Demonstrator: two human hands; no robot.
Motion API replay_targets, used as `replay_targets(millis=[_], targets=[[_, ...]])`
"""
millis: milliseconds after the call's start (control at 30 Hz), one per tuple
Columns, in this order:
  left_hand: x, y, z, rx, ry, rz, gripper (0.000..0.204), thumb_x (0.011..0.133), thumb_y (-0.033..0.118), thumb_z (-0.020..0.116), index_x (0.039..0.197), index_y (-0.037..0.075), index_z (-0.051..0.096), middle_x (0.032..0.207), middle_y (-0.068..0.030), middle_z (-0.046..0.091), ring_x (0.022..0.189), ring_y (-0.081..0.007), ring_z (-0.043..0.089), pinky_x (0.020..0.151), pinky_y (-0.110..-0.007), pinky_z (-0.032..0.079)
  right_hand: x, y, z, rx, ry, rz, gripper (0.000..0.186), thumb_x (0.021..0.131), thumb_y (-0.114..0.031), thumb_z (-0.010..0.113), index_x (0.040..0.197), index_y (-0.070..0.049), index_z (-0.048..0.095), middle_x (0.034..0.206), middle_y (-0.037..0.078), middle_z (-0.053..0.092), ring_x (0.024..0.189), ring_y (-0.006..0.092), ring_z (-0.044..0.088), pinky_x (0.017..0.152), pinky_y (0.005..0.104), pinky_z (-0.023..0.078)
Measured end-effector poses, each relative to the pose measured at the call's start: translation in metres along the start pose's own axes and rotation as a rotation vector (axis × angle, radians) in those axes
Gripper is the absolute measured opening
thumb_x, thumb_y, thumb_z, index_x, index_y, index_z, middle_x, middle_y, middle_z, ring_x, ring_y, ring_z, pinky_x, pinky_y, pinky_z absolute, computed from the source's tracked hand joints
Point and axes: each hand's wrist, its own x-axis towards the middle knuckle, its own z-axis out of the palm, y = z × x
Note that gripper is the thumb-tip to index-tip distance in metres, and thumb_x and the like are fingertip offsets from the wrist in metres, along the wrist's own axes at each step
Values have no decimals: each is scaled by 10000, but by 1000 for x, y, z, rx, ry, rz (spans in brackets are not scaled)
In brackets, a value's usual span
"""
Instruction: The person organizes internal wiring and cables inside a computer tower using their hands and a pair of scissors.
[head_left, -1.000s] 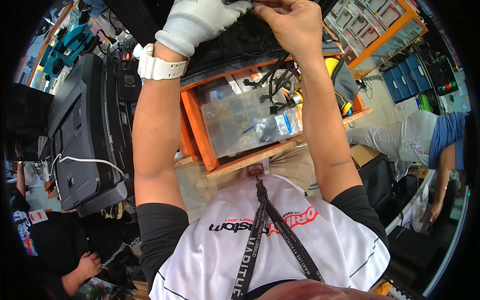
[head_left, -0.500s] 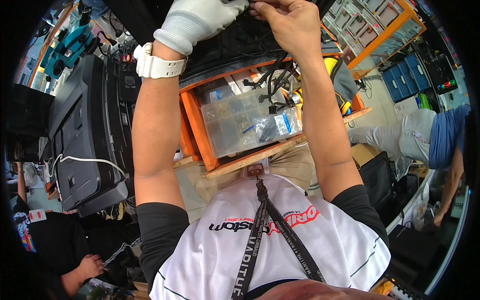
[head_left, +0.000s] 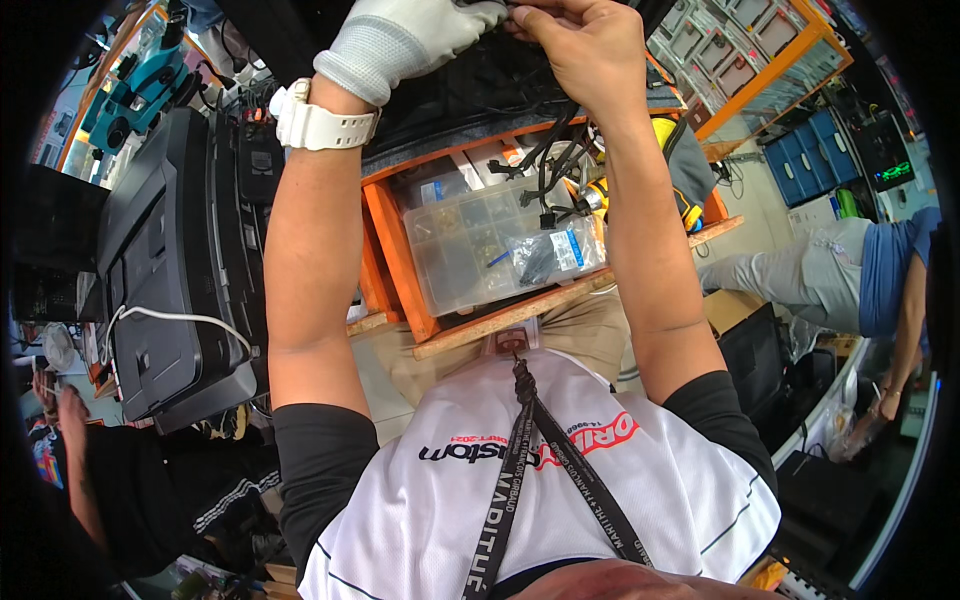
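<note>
My left hand [head_left: 419,38], in a white knit glove with a white watch at the wrist, is at the top edge, fingers closed on something small and dark. My right hand [head_left: 590,57], bare, pinches beside the left fingertips; what it holds is too small to name. Both are over black equipment [head_left: 469,98] with dangling black cables [head_left: 550,178]. Below them, an open orange wooden drawer [head_left: 388,240] holds a clear compartment box [head_left: 440,256], a small bag [head_left: 532,255] and a yellow tool [head_left: 689,206].
A black printer [head_left: 160,270] with a white cable stands left, near teal microscopes [head_left: 130,100]. A glass display case [head_left: 745,55] and blue drawers [head_left: 810,155] are right. A co-worker in blue [head_left: 888,280] stands right; another [head_left: 110,480] is at lower left.
My hands have barely moved. The lower-left co-worker's hand rose from near the dark trousers to farther up and left. The co-worker in blue has shifted, arm still hanging.
</note>
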Motion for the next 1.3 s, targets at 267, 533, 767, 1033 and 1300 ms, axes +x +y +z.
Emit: replay_targets(millis=[267,533,767,1033,1300], targets=[[2,2,0,-2,-21,-28,221,892,244,772,914,27,805,846,-191,777,816,-364,774,746,-443,598,1,-3,-1,-34,-16,22,196,1002,-3,739,1166,81,808,963,95,822,835,114,752,759,249,599],[-8,-1,11,113,104,70,182,922,250,760,938,73,797,844,-171,766,847,-391,759,762,-472,588,-12,-16,1,-337,84,-164,140,970,-36,774,1076,16,850,939,110,831,800,90,735,724,268,575],[-11,-3,13,134,106,76,148,938,264,761,964,121,790,869,-151,775,869,-380,765,779,-476,592,-4,-13,2,-195,56,-207,158,934,17,776,1085,19,728,913,74,789,844,93,745,754,256,592],[-9,-10,19,187,57,47,187,923,269,779,1041,124,775,925,-153,780,901,-385,762,817,-489,592,-3,-24,-11,-217,-57,-176,275,904,43,752,1150,4,635,903,91,788,868,107,764,765,265,613],[-10,-22,35,227,46,37,247,1003,355,761,1140,154,801,1034,-110,802,946,-341,771,819,-406,618,-7,-22,3,-372,80,-389,231,869,28,763,1032,-13,606,773,111,744,724,158,778,679,298,602]])
